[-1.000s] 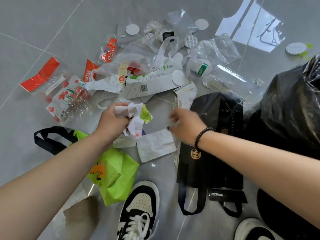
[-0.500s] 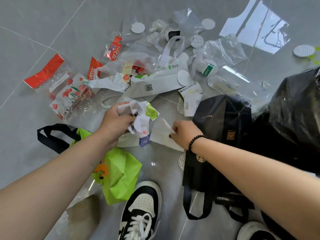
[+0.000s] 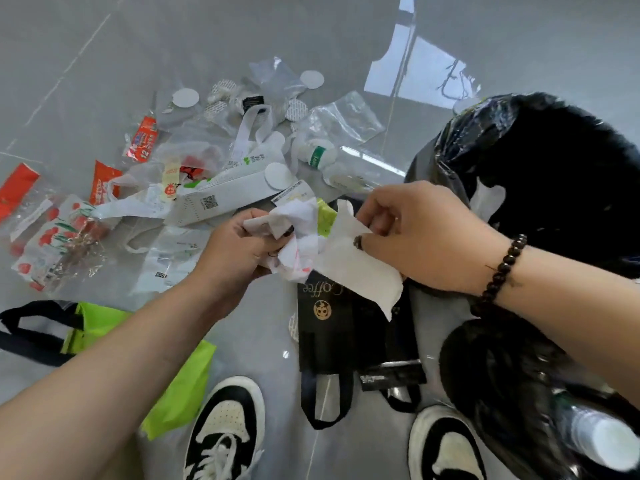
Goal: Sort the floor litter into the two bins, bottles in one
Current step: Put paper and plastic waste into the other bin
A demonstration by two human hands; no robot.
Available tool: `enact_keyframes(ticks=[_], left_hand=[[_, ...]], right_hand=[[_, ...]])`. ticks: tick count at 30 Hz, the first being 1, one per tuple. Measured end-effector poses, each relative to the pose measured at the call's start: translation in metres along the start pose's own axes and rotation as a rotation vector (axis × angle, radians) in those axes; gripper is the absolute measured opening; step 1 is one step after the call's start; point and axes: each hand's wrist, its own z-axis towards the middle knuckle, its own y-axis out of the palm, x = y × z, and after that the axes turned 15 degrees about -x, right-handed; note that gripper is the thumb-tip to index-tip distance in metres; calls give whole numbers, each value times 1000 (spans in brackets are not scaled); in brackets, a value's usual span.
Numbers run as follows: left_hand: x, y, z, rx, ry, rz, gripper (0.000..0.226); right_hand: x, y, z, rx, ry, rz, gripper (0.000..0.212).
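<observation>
hands full of paper scraps, most litter not yet sorted

head view: the left hand (image 3: pixel 239 247) grips a crumpled paper wad (image 3: pixel 294 233); the right hand (image 3: pixel 419 233) pinches a white paper sheet (image 3: pixel 356 268) against it, just beside the upper black bin bag (image 3: pixel 554 174). a bottle (image 3: pixel 602 441) lies in the lower bin bag (image 3: pixel 485 375). wrappers, plastic bags and a small bottle (image 3: pixel 317 155) lie on the floor (image 3: pixel 242 36), so plenty is left.

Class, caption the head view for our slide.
Left hand grips crumpled paper; right hand pinches a white sheet.
</observation>
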Motion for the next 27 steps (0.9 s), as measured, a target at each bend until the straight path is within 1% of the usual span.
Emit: enact_keyframes(ticks=[2, 4, 6, 8, 10, 13, 14, 16, 17, 20, 21, 23, 24, 25, 27], left_hand=[[15, 19, -1, 10, 24, -111, 13], [37, 44, 0, 24, 48, -172, 13], [62, 72, 1, -28, 102, -184, 15], [84, 107, 3, -127, 178, -146, 14], [98, 140, 9, -177, 281, 32, 9], [102, 186, 25, -257, 414, 308, 7], [98, 198, 34, -272, 439, 451, 5], [88, 216, 53, -244, 443, 783, 15], [84, 222, 61, -221, 406, 882, 21], [76, 239, 78, -248, 234, 988, 43], [74, 243, 79, -266, 212, 1022, 52], [76, 248, 75, -283, 266, 1101, 68], [79, 247, 71, -273, 320, 1123, 69], [81, 245, 66, -268, 373, 1117, 66], [84, 233, 57, -252, 445, 1017, 48]], right_hand=[[11, -17, -30, 40, 10, 115, 2], [27, -31, -63, 67, 13, 318, 5], [45, -40, -91, 140, 14, 514, 7], [65, -48, -117, 279, 57, 628, 6], [83, -53, -137, 380, 106, 666, 6], [109, -59, -157, 454, 174, 556, 8], [116, -60, -160, 478, 200, 504, 9], [128, -62, -162, 520, 248, 401, 18], [131, -63, -162, 540, 269, 365, 20], [139, -65, -155, 563, 305, 250, 8], [139, -66, -153, 542, 327, 190, 8], [138, -73, -148, 513, 369, 62, 10], [136, -79, -145, 518, 376, 7, 10], [135, -85, -142, 536, 376, -35, 9], [135, -96, -127, 576, 353, -87, 6]])
